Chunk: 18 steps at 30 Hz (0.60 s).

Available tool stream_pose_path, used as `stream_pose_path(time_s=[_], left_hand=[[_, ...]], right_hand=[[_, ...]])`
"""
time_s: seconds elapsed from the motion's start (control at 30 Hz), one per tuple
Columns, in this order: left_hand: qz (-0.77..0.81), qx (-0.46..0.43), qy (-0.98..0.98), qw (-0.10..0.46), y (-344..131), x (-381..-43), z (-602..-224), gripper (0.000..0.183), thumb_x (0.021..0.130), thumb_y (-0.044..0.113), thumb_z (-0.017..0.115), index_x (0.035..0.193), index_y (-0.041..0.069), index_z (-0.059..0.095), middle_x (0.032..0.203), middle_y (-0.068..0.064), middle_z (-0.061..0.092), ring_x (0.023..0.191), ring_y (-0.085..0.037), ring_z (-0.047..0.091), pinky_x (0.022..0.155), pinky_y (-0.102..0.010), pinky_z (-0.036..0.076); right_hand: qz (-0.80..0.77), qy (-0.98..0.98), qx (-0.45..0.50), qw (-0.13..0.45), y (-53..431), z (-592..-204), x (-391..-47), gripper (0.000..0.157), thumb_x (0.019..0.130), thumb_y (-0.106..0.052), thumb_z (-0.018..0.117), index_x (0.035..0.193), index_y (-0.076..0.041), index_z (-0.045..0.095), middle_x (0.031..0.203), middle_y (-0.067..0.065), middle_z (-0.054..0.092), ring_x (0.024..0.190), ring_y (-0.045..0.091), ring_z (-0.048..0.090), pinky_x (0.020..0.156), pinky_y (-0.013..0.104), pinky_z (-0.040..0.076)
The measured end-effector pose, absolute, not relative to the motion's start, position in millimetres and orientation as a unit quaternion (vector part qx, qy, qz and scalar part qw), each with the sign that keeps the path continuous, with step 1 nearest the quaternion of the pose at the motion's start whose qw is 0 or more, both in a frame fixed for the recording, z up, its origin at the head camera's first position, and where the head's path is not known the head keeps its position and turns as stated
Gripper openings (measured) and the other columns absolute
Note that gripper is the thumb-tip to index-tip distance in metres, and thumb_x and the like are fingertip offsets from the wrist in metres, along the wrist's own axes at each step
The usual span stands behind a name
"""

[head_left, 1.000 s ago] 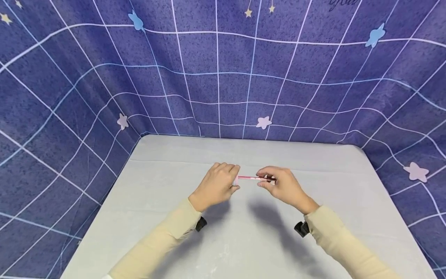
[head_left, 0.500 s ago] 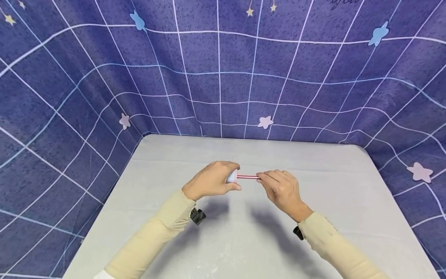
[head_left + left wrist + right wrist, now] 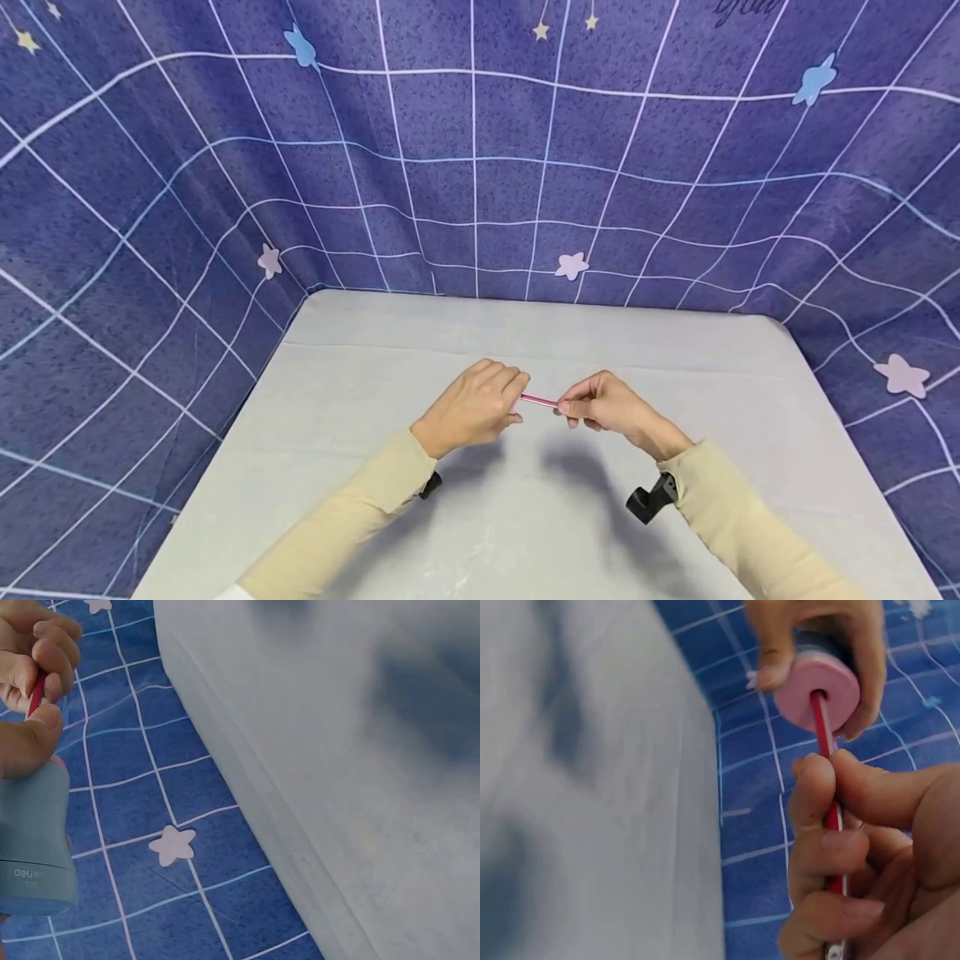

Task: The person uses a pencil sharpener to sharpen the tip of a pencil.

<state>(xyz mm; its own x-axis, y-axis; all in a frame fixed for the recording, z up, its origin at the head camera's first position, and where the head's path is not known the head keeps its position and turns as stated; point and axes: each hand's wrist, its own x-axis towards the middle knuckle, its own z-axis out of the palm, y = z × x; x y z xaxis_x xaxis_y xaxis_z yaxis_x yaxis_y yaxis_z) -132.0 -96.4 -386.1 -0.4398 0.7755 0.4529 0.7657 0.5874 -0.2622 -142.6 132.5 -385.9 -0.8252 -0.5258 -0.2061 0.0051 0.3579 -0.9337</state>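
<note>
My left hand (image 3: 472, 402) grips a pencil sharpener (image 3: 36, 825), a light blue cylinder with "deli" lettering. Its pink round end (image 3: 799, 694) faces the right hand and has a hole in the middle. A red and white striped pencil (image 3: 538, 401) has one end in that hole. With thumb and fingers, my right hand (image 3: 611, 408) pinches the pencil along its shaft. In the right wrist view the pencil's silvery back end (image 3: 835, 951) shows below the curled fingers. Both hands are held above the table, and in the head view the sharpener is almost wholly hidden by the left hand.
Beneath the hands is a table (image 3: 480, 517) with a pale grey cover, and the shadows of both hands fall on it. A blue curtain (image 3: 420, 183) with a grid and stars hangs behind and at the sides. Black wrist cameras (image 3: 651, 498) sit below the sleeves.
The right fingers have shifted their hold along the pencil and the hand has turned. The left hand has rolled over, hiding the sharpener from the head view. The pencil tilts slightly down to the right.
</note>
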Motion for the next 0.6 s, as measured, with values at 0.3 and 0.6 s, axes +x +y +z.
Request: stream_pose_path(time_s=[0.3,0.6], left_hand=[[-0.063,-0.384,-0.904,0.175,-100,-137,-380,0.048,0.071,0.040,0.068,0.103,0.005,0.058,0.083,0.001,0.061,0.076,-0.013,0.058,0.072,-0.030,0.046],[-0.182,-0.330,-0.926,0.036,-100,-144,-368,0.032,0.072,0.036,0.069,0.093,0.014,0.060,0.072,0.010,0.052,0.061,-0.006,0.049,0.055,-0.022,0.041]], right_hand=[[-0.357,0.882,-0.294,-0.088,125,-393,-133,0.016,0.074,-0.014,0.071,0.089,-0.016,0.065,0.069,-0.009,0.062,0.054,0.001,0.047,0.048,0.020,0.039],[-0.231,0.818,-0.400,-0.343,126,-404,-134,0.010,0.081,-0.015,0.064,0.090,-0.013,0.065,0.080,-0.005,0.064,0.064,0.010,0.058,0.054,0.027,0.047]])
